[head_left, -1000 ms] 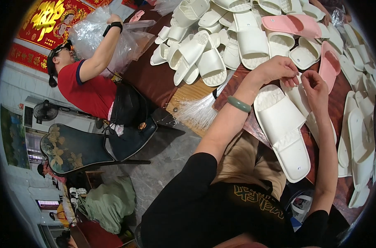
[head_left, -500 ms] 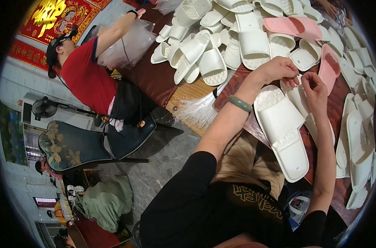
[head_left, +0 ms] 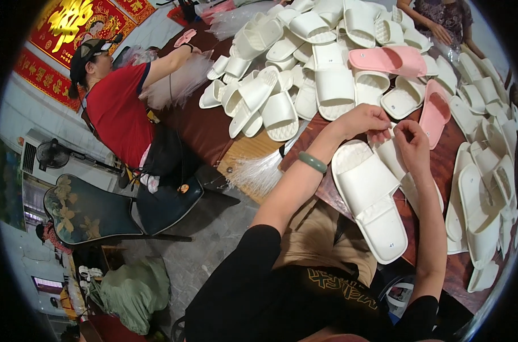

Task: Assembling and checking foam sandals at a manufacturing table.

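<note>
Where the dark brown table [head_left: 199, 128] runs from the upper left toward the lower right, its top is almost wholly covered with white slippers [head_left: 281, 85], heaped thickest toward the far edge and strewn down the right edge. Two pink slippers lie among them: one [head_left: 387, 60] flat near the far edge, one [head_left: 434, 111] angled just right of the hands. Nearest the person, at the near edge, lies a white slipper [head_left: 370, 199], sole down, its toe overhanging the edge; a second white one [head_left: 401, 171] sits partly under it on its right. Left hand [head_left: 361, 121], a green bangle [head_left: 312, 162] on its wrist, has fingers pressed together, pinching something small and pale above the near slipper's heel end; what it is cannot be told. Right hand [head_left: 411, 142] meets it, fingertips likewise pinched on the same small item. A bundle of white plastic ties [head_left: 259, 171] fans over a pale board [head_left: 250, 151] at the near edge, left of the left forearm. Beyond, a seated person in a red shirt [head_left: 119, 111] and cap reaches onto the table's left end among clear bags [head_left: 179, 85]. Another person's forearms [head_left: 435, 25] rest at the far right corner. Room: grey stone floor [head_left: 213, 251], dark carved chair [head_left: 88, 211], fan [head_left: 51, 154], red and gold wall hanging [head_left: 71, 28], green bundle [head_left: 136, 290] on the floor.
</note>
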`<state>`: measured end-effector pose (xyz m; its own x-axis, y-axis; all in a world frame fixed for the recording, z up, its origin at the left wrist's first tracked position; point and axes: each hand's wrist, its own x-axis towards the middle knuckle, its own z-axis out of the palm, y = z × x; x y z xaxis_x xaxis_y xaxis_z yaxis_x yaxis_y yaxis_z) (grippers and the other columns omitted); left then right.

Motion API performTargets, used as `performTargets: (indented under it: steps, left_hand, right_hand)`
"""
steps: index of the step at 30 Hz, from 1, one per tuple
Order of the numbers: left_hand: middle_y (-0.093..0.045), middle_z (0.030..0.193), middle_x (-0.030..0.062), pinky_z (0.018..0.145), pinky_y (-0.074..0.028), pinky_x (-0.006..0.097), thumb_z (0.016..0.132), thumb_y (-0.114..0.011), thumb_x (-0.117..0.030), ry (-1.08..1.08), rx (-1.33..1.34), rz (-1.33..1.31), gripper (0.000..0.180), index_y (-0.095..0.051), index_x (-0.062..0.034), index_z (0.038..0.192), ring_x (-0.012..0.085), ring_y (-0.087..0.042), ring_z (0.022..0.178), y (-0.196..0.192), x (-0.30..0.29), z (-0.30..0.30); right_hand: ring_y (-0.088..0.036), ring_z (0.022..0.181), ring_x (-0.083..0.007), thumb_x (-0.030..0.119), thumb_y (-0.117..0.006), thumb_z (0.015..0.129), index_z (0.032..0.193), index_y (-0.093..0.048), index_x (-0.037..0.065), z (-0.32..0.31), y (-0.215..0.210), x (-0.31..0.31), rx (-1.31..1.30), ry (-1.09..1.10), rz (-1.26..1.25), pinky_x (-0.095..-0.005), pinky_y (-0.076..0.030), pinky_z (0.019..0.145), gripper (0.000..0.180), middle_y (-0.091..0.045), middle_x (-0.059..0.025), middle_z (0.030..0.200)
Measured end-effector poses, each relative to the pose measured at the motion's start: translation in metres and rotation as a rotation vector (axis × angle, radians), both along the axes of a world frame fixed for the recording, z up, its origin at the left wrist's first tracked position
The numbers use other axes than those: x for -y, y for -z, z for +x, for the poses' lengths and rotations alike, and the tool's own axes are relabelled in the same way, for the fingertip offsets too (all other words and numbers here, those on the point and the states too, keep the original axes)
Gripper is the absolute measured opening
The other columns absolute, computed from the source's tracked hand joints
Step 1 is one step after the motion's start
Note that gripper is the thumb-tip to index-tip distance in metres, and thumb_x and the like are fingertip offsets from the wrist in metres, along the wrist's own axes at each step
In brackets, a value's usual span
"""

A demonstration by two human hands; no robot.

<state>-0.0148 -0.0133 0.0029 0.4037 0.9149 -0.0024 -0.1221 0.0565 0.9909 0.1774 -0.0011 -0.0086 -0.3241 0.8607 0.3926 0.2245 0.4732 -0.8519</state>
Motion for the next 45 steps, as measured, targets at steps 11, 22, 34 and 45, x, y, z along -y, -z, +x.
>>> performTargets:
  steps: [11, 22, 34, 45]
  left_hand:
    - [-0.065, 0.080, 0.0107, 0.055, -0.050, 0.022, 0.086, -0.060, -0.015, 0.007, 0.041, -0.039, 0.017, -0.056, 0.0019, 0.091, 0.0128, -0.062, 0.066, -0.003, 0.001, -0.003]
    - [-0.065, 0.080, 0.0108, 0.056, -0.050, 0.022, 0.086, -0.059, -0.014, -0.001, 0.036, -0.010, 0.017, -0.056, 0.0025, 0.091, 0.0135, -0.062, 0.066, -0.003, 0.008, -0.006]
    - [-0.064, 0.081, 0.0097, 0.058, -0.051, 0.023, 0.084, -0.059, -0.010, -0.075, -0.019, -0.078, 0.015, -0.058, 0.0010, 0.094, 0.0138, -0.062, 0.067, -0.003, 0.002, 0.001]
    - [-0.063, 0.082, 0.0085, 0.060, -0.047, 0.023, 0.087, -0.057, -0.010, -0.076, -0.071, -0.078, 0.012, -0.057, 0.0001, 0.092, 0.0117, -0.057, 0.067, -0.004, 0.003, 0.004]
  right_hand:
    - [-0.050, 0.071, -0.0088, 0.004, -0.060, 0.080, 0.088, -0.057, -0.001, -0.002, -0.008, 0.003, 0.010, -0.028, 0.051, -0.0219, -0.042, 0.065, 0.009, -0.055, -0.0032, 0.081]
    - [-0.051, 0.072, -0.0096, 0.002, -0.059, 0.079, 0.086, -0.057, -0.001, -0.006, -0.009, 0.010, 0.010, -0.017, 0.038, -0.0216, -0.042, 0.065, 0.007, -0.055, -0.0042, 0.080]
    - [-0.056, 0.075, -0.0273, 0.006, -0.060, 0.074, 0.080, -0.061, 0.001, -0.003, 0.002, 0.000, 0.042, 0.127, 0.203, -0.0362, -0.045, 0.067, 0.007, -0.058, -0.0144, 0.078]
    - [-0.056, 0.076, -0.0239, 0.007, -0.060, 0.075, 0.083, -0.061, -0.001, 0.000, 0.003, 0.000, 0.017, 0.074, 0.112, -0.0331, -0.045, 0.068, 0.011, -0.058, -0.0135, 0.082]
